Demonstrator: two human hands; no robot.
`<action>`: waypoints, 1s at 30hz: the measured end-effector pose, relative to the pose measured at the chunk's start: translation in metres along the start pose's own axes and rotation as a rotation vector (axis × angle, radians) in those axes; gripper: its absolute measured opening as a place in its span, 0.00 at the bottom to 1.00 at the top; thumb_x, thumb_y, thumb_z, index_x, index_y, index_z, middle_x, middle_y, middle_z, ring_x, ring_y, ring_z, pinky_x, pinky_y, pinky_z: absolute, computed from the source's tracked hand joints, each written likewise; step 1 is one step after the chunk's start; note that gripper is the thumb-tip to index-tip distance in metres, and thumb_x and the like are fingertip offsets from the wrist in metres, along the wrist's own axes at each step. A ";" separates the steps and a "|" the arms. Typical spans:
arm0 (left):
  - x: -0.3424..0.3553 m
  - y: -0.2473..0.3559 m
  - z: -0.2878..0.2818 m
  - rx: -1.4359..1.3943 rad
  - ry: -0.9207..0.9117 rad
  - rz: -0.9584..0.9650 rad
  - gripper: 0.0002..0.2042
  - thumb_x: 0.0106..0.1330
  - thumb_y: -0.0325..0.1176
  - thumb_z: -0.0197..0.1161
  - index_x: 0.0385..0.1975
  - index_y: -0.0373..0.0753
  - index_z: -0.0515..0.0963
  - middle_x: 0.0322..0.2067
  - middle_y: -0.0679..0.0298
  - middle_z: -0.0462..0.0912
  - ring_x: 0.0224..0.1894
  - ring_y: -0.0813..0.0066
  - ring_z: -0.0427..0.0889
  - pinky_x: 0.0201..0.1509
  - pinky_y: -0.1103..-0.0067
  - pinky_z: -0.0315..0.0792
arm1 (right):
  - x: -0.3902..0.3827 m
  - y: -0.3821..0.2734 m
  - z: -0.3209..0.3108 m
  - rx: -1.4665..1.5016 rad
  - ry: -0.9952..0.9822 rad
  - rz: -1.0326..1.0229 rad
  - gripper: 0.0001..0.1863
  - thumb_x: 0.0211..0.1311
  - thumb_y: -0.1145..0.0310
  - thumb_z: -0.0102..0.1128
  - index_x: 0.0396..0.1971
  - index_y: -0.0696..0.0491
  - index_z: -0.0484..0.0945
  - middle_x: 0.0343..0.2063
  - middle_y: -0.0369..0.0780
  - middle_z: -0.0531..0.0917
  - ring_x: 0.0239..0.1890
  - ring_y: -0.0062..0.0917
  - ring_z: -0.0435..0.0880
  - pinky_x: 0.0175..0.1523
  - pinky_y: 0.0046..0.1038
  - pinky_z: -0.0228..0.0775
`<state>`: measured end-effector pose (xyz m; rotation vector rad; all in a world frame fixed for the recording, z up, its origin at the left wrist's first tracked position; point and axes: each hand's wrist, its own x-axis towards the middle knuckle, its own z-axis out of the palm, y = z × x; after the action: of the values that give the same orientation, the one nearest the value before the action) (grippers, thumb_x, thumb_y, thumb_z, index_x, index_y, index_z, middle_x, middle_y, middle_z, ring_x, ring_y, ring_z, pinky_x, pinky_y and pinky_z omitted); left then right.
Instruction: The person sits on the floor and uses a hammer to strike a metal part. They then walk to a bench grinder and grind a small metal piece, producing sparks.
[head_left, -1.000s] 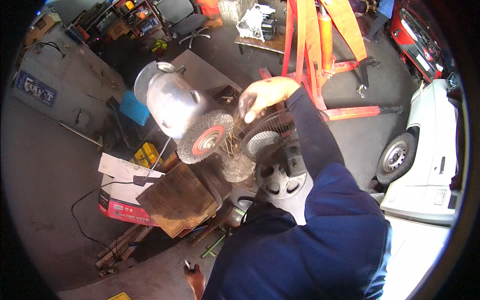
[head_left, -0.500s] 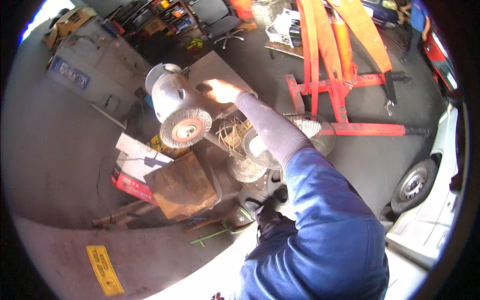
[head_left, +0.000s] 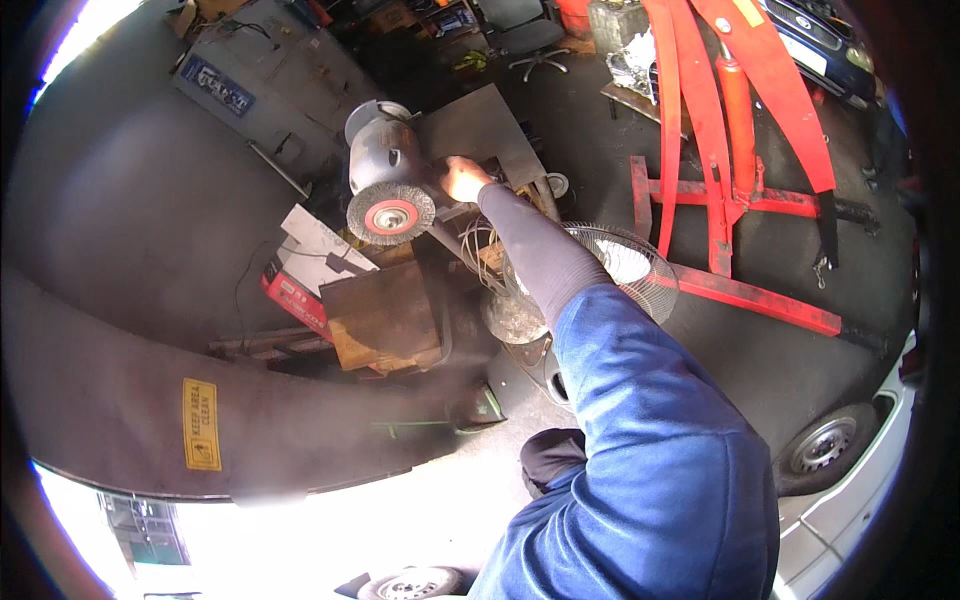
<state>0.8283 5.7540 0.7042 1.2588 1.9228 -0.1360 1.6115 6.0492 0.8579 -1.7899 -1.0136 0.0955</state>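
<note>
My right hand (head_left: 462, 180) reaches out at the right side of a metal bench grinder (head_left: 378, 150), fingers curled against its shadowed side; what they hold, if anything, is hidden. The grinder carries a round wire brush with a red hub (head_left: 390, 200) at its front. Behind my hand lies a bare metal plate (head_left: 480, 120). A caged fan (head_left: 645, 280) sits under my outstretched forearm, beside loose coiled cable (head_left: 483, 245). My left hand is out of view.
A red lift frame (head_left: 720, 180) stands at right, a car wheel (head_left: 820, 445) at lower right. A brown board (head_left: 375, 315) and red-white carton (head_left: 292, 285) sit below the grinder. An office chair (head_left: 515, 30) is at the back, a yellow sign (head_left: 200, 425) at lower left.
My right hand moved from before the wire brush to farther back at the grinder's side. My left hand, earlier low with a small object, left view. The camera's view shifted.
</note>
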 end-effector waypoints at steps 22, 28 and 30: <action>-0.184 0.200 0.248 -0.029 -0.259 0.102 0.17 0.72 0.47 0.65 0.43 0.37 0.83 0.26 0.63 0.81 0.24 0.74 0.78 0.27 0.73 0.73 | -0.413 0.160 -0.460 -0.228 -0.674 0.455 0.29 0.68 0.57 0.69 0.60 0.62 0.78 0.55 0.58 0.83 0.62 0.54 0.81 0.66 0.46 0.74; -0.265 0.397 0.340 0.272 -0.449 0.670 0.20 0.81 0.46 0.52 0.50 0.32 0.79 0.34 0.49 0.87 0.41 0.58 0.89 0.48 0.66 0.80 | -0.413 0.211 -0.606 -0.359 -0.879 0.444 0.27 0.69 0.55 0.68 0.57 0.62 0.80 0.51 0.56 0.86 0.55 0.50 0.86 0.61 0.45 0.78; -0.300 0.453 0.349 0.176 -0.410 1.051 0.19 0.83 0.44 0.49 0.50 0.32 0.78 0.33 0.49 0.85 0.38 0.58 0.87 0.46 0.66 0.78 | -0.387 0.202 -0.617 -0.413 -0.840 0.377 0.26 0.70 0.54 0.68 0.56 0.62 0.80 0.49 0.56 0.86 0.54 0.50 0.86 0.59 0.45 0.78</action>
<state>1.4427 5.5926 0.8226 2.0110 0.7571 -0.0078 1.7865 5.3144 0.8382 -2.3709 -1.3092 1.0017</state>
